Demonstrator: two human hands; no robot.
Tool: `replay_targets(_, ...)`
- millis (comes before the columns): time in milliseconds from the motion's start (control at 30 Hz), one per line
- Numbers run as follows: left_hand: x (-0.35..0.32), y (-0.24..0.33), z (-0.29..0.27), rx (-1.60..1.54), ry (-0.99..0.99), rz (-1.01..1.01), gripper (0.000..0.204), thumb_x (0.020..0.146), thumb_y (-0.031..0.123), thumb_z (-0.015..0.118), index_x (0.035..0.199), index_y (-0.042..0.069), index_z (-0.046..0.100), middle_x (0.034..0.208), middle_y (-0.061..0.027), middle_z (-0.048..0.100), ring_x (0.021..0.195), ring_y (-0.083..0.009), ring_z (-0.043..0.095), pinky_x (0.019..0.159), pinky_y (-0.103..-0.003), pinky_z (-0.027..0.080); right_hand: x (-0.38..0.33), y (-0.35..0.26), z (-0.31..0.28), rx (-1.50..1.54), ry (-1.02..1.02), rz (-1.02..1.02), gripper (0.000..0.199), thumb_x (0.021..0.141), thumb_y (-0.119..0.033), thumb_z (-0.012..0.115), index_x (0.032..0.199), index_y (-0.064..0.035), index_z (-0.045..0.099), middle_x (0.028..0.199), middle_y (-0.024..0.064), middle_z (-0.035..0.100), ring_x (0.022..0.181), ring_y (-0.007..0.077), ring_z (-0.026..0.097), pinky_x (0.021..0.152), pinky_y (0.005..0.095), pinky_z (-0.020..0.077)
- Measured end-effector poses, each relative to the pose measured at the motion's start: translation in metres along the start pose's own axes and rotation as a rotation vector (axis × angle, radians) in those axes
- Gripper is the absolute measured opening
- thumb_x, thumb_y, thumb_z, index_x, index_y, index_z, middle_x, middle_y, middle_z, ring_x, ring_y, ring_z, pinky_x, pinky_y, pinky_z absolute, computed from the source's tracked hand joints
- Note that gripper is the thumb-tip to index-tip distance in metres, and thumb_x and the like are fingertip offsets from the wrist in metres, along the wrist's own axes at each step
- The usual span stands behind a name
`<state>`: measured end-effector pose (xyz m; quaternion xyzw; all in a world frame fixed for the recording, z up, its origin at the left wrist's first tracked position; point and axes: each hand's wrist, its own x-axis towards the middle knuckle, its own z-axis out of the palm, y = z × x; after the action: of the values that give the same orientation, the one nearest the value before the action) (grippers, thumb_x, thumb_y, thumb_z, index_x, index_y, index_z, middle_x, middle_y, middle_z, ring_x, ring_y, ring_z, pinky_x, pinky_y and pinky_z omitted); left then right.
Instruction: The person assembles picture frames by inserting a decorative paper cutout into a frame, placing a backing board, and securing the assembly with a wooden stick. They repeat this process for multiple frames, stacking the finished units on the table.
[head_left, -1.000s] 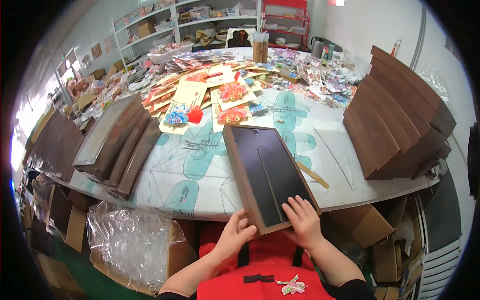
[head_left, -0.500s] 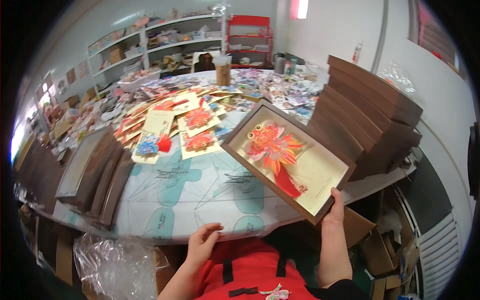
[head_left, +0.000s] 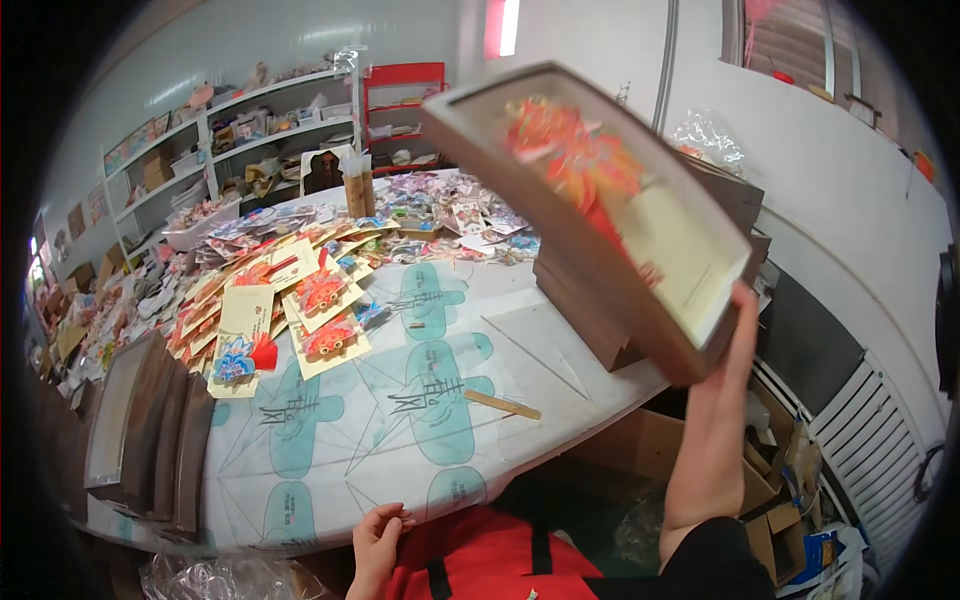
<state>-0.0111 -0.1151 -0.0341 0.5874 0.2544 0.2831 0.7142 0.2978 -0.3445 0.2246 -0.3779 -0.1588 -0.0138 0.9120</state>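
Note:
My right hand [head_left: 735, 325] grips the lower right corner of a brown shadow-box frame [head_left: 590, 265]. The frame is held up and tilted in front of the stack at the right, slightly smeared by motion. Inside it, on a cream card, sits a red-orange goldfish ornament [head_left: 575, 155] with a red tassel. My left hand [head_left: 378, 540] is beside the table's front edge, its fingers loosely bent and apart, holding nothing. Left of centre lies a pile of cream cards [head_left: 245, 310] with red and blue fish ornaments.
More brown frames [head_left: 130, 430] lean together at the table's left. A stack of brown boxes [head_left: 580, 310] stands behind the raised frame. A thin wooden strip [head_left: 502, 405] rests on the printed table cover [head_left: 400, 420]. Cardboard boxes [head_left: 785, 540] sit below right.
My right hand has raised the shadow-box frame up and to the right, over the stack. The view has turned right, and the wooden strip has come into sight. My left hand stays low.

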Motion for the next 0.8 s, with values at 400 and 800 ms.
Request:
replay_targets(400,-0.013,-0.01,-0.022,0.024,0.123,-0.022,0.022,0.088,-0.004,0.049,0.108,-0.006,0.057,0.098,-0.0147,0.064,0.086,-0.0214,0.065,0.078,-0.031,0.054,0.201,-0.095,0.044,-0.027,0.055,-0.221,0.046,0.081,-0.03,0.062,0.116,-0.0039,0.051,0.111,0.0097,0.058,0.103,0.025,0.058,0.087,0.0417,0.0473)
replay_targets(800,-0.019,-0.003,-0.014,0.079,0.159,-0.092,0.024,0.088,-0.001,0.052,0.111,-0.006,0.057,0.099,-0.0151,0.065,0.087,-0.0213,0.066,0.079,-0.031,0.054,0.3,-0.072,0.029,-0.052,0.243,-0.089,0.045,0.082,-0.029,0.066,0.117,-0.0078,0.049,0.121,0.0137,0.051,0.111,0.0311,0.052,0.084,0.0521,0.0505)
